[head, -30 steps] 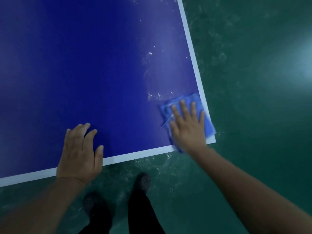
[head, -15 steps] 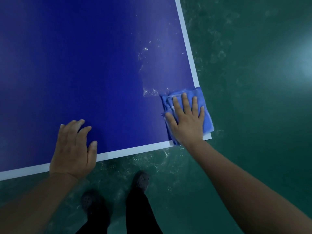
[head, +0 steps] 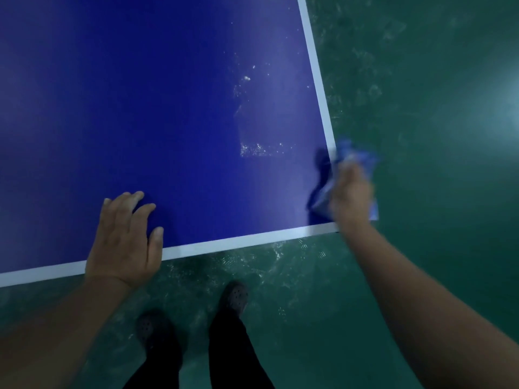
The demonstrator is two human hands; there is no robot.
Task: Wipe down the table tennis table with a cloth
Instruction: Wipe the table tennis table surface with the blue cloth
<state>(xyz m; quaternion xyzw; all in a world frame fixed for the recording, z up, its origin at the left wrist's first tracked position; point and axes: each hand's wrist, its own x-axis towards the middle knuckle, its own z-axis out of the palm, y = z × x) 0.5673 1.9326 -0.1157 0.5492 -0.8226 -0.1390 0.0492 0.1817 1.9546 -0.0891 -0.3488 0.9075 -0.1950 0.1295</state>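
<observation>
- Bracing w/ left hand [head: 123,242] flat, fingers spread, on table [head: 140,108] edge for reach.
- Right hand [head: 351,192] bunches cloth [head: 356,158] at the corner, blurry, prob sweeping crumbs off; wet specks [head: 252,150] left of it.

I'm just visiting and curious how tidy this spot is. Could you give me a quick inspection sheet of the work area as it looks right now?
Surface: blue table with a white edge line, whitish specks and smears near the right corner.
Job's things: blue cloth, bunched and blurred, at the table's right corner, partly past the edge.
Clutter: nothing seen.
Hands: left hand rests flat on the near edge; right hand grips the cloth.
Cables: nothing seen.
Surroundings: green floor with pale scuffs; the person's dark shoes below the table edge.
</observation>
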